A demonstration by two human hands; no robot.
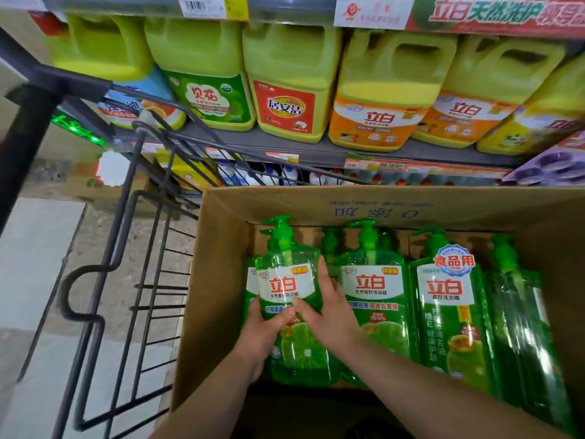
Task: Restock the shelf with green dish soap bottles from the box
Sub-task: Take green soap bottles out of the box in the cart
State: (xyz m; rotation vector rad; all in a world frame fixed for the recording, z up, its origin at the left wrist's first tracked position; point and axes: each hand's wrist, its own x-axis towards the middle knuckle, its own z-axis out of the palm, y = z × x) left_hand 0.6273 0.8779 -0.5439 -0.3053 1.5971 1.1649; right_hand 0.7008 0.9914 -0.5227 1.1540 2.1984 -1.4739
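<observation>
An open cardboard box (218, 280) sits in a cart and holds several green pump bottles of dish soap lying side by side. Both hands grip the leftmost green bottle (286, 274), which has a white label with red characters. My left hand (269, 327) wraps its lower left side, thumb across the label. My right hand (329, 308) clasps its right edge, fingers behind it. A second bottle (373, 299) and a third bottle (446, 312) lie to the right. The shelf (332, 152) runs above the box.
Large yellow-green detergent jugs (291, 83) fill the shelf above. A lower shelf row of small bottles (285, 175) shows behind the box's far flap. The black wire cart frame (139, 248) stands at left over a tiled floor (38, 248).
</observation>
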